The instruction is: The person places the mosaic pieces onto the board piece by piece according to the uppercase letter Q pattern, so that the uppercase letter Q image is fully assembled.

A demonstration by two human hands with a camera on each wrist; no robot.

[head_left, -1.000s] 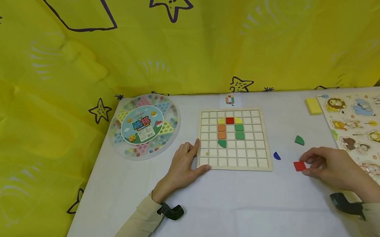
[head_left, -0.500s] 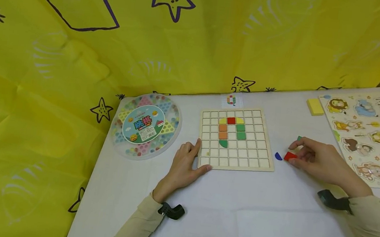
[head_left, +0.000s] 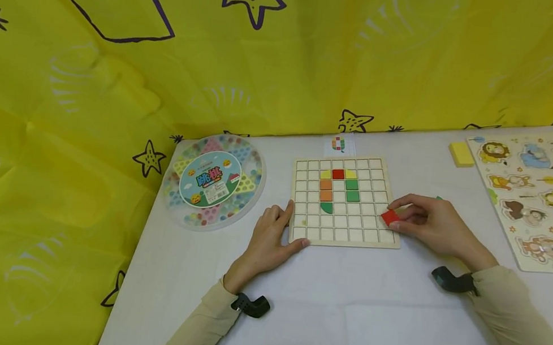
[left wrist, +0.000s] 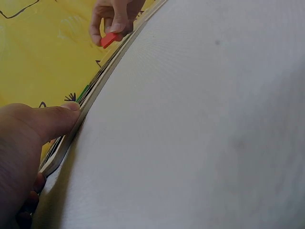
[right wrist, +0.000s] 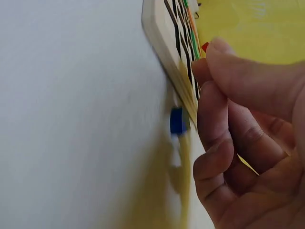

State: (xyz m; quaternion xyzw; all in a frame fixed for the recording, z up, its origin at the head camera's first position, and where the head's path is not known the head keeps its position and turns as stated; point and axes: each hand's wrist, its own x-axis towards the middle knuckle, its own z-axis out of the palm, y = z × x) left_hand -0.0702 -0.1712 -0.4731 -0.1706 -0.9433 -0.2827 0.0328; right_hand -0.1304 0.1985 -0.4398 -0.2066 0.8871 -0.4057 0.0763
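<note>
My right hand [head_left: 429,224] pinches a red square tile [head_left: 390,217] between thumb and fingers, over the right edge of a wooden grid board [head_left: 362,225]. On the board sit red, yellow, orange and green pieces forming an arch, with a green quarter-round piece [head_left: 326,207] at its lower left. My left hand [head_left: 269,240] rests at the board's front left corner, thumb [left wrist: 66,112] on the front edge and forefinger along the left side. In the right wrist view, a blue piece [right wrist: 177,120] lies on the table beside the board; in the head view my right hand hides it.
A pattern card [head_left: 339,144] lies behind the board. To the left is a round marble game box [head_left: 214,182]. An animal puzzle board [head_left: 516,222] and a yellow block [head_left: 461,154] lie to the right. Past my right hand peeks a green piece [head_left: 439,198].
My right hand has carried the red tile leftward from the table to the board's right edge, passing over the blue piece. My left hand has stayed at the corner.
</note>
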